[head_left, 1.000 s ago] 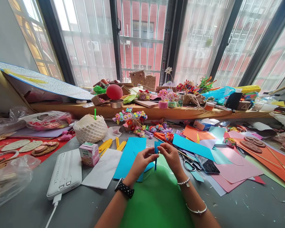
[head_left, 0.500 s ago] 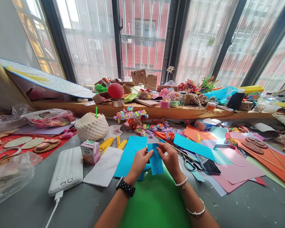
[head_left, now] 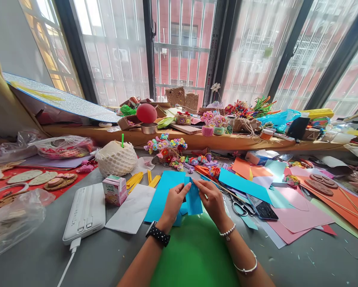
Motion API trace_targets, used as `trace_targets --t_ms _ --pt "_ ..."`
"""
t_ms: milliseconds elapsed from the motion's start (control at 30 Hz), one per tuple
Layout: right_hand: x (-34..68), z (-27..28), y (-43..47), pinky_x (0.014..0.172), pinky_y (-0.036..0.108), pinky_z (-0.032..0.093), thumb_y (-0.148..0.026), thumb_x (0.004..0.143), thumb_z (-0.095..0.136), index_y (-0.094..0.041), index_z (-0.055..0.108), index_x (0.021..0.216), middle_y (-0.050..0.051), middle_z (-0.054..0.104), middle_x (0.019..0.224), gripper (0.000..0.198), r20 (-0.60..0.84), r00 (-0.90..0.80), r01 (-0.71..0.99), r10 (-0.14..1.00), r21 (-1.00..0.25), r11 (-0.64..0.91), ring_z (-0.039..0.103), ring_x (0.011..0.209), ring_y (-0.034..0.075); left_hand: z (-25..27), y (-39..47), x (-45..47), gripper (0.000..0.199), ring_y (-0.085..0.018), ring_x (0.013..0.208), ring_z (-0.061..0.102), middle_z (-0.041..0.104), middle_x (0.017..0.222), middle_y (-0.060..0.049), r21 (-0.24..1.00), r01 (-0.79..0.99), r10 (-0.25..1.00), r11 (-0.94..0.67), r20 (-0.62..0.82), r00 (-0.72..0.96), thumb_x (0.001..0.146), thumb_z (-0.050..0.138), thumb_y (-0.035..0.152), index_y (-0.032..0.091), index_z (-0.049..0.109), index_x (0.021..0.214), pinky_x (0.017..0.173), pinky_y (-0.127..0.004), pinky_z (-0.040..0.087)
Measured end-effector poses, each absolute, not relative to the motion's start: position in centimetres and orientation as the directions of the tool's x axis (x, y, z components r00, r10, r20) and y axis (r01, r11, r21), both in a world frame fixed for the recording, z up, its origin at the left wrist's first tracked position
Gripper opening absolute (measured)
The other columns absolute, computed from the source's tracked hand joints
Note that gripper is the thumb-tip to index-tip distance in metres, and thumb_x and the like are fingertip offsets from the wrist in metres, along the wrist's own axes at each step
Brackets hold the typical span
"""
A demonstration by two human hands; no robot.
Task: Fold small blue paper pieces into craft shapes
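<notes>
A narrow strip of blue paper [head_left: 194,201] is held upright between my two hands, above a green rounded surface [head_left: 193,251]. My left hand [head_left: 176,201] pinches its left side with the thumb on top. The fingers of my right hand [head_left: 211,197] close on its upper right edge. Behind my left hand a larger blue sheet [head_left: 159,203] lies on the grey table, with smaller blue pieces partly hidden under the hand. To the right of my right hand lie scissors [head_left: 239,208] and a dark phone [head_left: 264,209].
A white power bank [head_left: 86,211] with a cable, a small drink carton [head_left: 115,190] and a white paper [head_left: 132,209] lie left. Coloured sheets [head_left: 301,215] spread over the right side. A netted coconut [head_left: 116,158] and yarn flowers [head_left: 167,147] stand behind, below a crowded window ledge [head_left: 179,139].
The blue strip has turned slightly and its lower end sits a little higher and further left. My right fingers have shifted along its top edge. The view has moved slightly.
</notes>
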State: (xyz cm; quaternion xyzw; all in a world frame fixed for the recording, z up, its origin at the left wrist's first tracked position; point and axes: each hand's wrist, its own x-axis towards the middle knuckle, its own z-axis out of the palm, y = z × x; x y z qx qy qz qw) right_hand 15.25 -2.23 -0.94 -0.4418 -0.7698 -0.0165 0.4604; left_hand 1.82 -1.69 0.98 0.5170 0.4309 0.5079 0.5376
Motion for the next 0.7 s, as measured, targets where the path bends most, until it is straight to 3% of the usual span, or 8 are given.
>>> trace_targets --t_ms 300,500,567,700 --pt "15.04 -0.8 -2.26 0.089 0.04 0.035 -0.003 0.074 0.034 -0.027 0.043 0.118 0.004 0.054 0.107 0.05 0.697 -0.278 0.718 0.661 -0.307 0.625 0.05 0.095 0.019 0.59 -1.54 1.6 0.039 -0.002 0.039 0.018 0.021 0.046 0.009 0.982 -0.188 1.0 -0.017 0.02 0.016 0.058 0.062 0.038 0.017 0.03 0.05 0.035 -0.015 0.018" --pt "14.91 -0.71 -2.37 0.087 0.04 0.037 -0.005 0.075 0.035 -0.028 0.046 0.115 0.004 0.055 0.106 0.047 0.702 -0.277 0.7 0.656 -0.32 0.638 0.052 0.09 0.018 0.69 -1.57 1.46 0.036 -0.002 0.039 0.016 0.023 0.044 0.009 0.992 -0.125 0.999 -0.033 0.034 -0.001 0.057 0.061 0.039 0.016 0.035 0.049 0.036 -0.018 0.014" --pt "14.88 -0.54 -2.45 0.085 0.038 0.039 -0.009 0.076 0.038 -0.027 0.05 0.112 0.004 0.056 0.104 0.042 0.709 -0.235 0.655 0.665 -0.39 0.647 0.052 0.091 0.018 0.74 -1.63 1.45 0.034 -0.003 0.04 0.016 0.025 0.044 0.009 0.996 -0.084 0.999 -0.041 0.042 0.008 0.058 0.061 0.04 0.015 0.039 0.05 0.037 -0.018 0.014" --pt "15.1 -0.21 -2.41 0.065 0.028 0.047 -0.023 0.078 0.045 -0.021 0.06 0.095 0.007 0.059 0.092 0.023 0.629 -0.028 0.477 0.777 -0.674 0.564 0.055 0.083 0.018 0.59 -1.62 1.54 0.035 -0.004 0.043 0.022 0.03 0.048 0.007 0.998 0.003 0.995 -0.057 0.057 0.076 0.058 0.059 0.043 0.014 0.042 0.05 0.039 -0.019 0.016"
